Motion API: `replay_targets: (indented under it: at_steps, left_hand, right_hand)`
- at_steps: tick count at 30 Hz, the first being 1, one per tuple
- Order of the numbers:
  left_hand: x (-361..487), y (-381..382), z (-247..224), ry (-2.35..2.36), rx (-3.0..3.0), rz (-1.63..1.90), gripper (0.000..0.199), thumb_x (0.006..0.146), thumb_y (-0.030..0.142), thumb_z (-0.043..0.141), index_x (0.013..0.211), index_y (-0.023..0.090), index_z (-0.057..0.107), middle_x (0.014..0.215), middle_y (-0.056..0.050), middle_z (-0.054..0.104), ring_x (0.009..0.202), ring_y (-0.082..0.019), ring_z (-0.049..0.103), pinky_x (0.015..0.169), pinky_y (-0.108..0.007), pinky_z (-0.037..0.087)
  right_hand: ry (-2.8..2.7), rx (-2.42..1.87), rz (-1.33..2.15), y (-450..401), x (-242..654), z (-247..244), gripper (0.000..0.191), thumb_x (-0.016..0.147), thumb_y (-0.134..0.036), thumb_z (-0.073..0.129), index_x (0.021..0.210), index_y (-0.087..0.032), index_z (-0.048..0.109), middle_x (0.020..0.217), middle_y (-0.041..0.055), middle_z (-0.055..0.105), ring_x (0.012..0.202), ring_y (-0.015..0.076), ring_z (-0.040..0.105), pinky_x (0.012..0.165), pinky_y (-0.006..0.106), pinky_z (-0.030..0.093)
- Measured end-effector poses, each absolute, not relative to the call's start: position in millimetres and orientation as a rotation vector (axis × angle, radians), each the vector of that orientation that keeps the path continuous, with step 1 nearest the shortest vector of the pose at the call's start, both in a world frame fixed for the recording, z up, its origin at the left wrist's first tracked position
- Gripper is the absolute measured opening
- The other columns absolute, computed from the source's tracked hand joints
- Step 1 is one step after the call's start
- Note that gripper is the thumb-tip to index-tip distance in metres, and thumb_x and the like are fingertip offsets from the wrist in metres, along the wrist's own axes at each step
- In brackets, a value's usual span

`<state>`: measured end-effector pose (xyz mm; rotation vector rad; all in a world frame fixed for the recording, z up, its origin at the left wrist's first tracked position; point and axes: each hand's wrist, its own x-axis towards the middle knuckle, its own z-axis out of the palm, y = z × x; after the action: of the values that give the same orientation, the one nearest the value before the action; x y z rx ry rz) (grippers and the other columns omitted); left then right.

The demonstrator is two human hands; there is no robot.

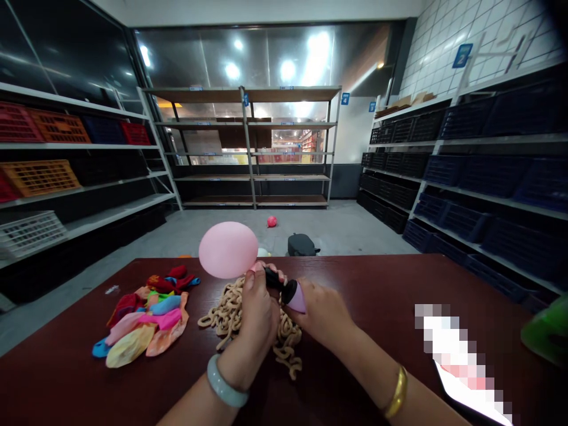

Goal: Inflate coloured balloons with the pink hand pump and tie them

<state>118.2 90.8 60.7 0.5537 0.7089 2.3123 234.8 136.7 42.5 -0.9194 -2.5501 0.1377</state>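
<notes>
- left hand [257,310] and right hand [322,310]: both bare, with slender fingers
- left forearm [195,402] and right forearm [373,361]: bare as far as they show
- jade-like bangle [220,387] around the left wrist: thick, rounded, milky pale grey-green, smooth and softly glossy
- gold-coloured bracelet [400,390] around the right wrist: broad, curved, shiny, brightly highlighted along its outer face

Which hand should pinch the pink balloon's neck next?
Probably the left hand: it's at the neck of the pink balloon. The right hand grips the black-and-purple tool, farther from the balloon.
</notes>
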Motion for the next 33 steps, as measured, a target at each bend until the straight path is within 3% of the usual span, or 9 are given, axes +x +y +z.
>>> replay_targets:
  at_steps: [13, 18, 22, 33]
  left_hand:
    - [10, 78, 82, 0.740, 0.502, 2.522, 0.016, 0.077, 0.021, 0.064, 0.076, 0.018, 0.049, 0.064, 0.001, 0.053, 0.056, -0.014, 0.054, 0.054, -0.026, 0.044]
    - [29, 84, 80, 0.678, 0.505, 2.532, 0.017, 0.076, 0.022, 0.067, 0.077, 0.018, 0.050, 0.066, 0.001, 0.055, 0.059, -0.012, 0.055, 0.058, -0.026, 0.046]
    - [60, 88, 73, 0.703, 0.452, 2.481, 0.017, 0.076, 0.020, 0.067, 0.080, 0.017, 0.051, 0.076, -0.002, 0.061, 0.074, -0.016, 0.061, 0.068, -0.030, 0.051]
    - [134, 90, 58, 0.724, 0.506, 2.314, 0.016, 0.080, 0.028, 0.065, 0.081, 0.019, 0.051, 0.074, 0.000, 0.056, 0.065, -0.012, 0.055, 0.066, -0.028, 0.049]
  right_hand:
    - [-2.637, -0.886, 0.072, 142, 240, 43, 0.037, 0.082, -0.049, 0.058, 0.105, -0.020, 0.051, 0.096, 0.0067, 0.067, 0.084, 0.0241, 0.065, 0.066, 0.031, 0.042]
    - [-2.650, -0.958, 0.006, 148, 246, 48, 0.041, 0.083, -0.048, 0.058, 0.109, -0.019, 0.050, 0.096, 0.0084, 0.066, 0.085, 0.0257, 0.065, 0.065, 0.031, 0.042]
    - [-2.647, -0.975, -0.006, 148, 247, 50, 0.041, 0.083, -0.046, 0.059, 0.112, -0.020, 0.048, 0.099, 0.0081, 0.065, 0.087, 0.0252, 0.064, 0.067, 0.032, 0.043]
    - [-2.588, -0.958, 0.085, 133, 242, 50, 0.034, 0.082, -0.040, 0.060, 0.107, -0.020, 0.048, 0.096, 0.0067, 0.065, 0.080, 0.0237, 0.065, 0.063, 0.031, 0.042]
